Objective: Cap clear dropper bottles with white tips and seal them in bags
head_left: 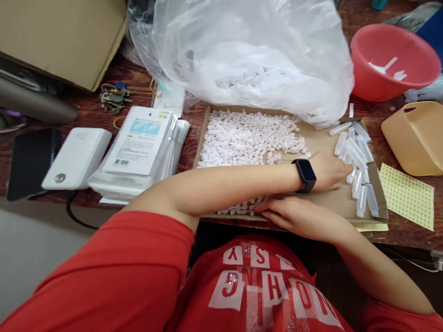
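Note:
My arms cross over a shallow cardboard tray (321, 198). My left hand (327, 170), a black smartwatch (304, 176) on its wrist, reaches to the tray's right side. Its bent fingers close at the edge of a pile of clear plastic tubes (356, 154), on a tube there; the grip is partly hidden. Beneath the left wrist lies my right hand (294, 213), fingers stretched leftward to the near edge of a heap of small white plastic caps (242, 138). Part of that heap is hidden behind my left forearm. Nothing shows in the right fingers.
A large clear plastic bag (256, 55) of white pieces rests behind the tray. Right of it are a red bowl (377, 74), a tan container (411, 138) and a yellow sticker sheet (408, 196). Packaged sleeves (138, 143), a white power bank (78, 159) and keys (115, 97) lie left.

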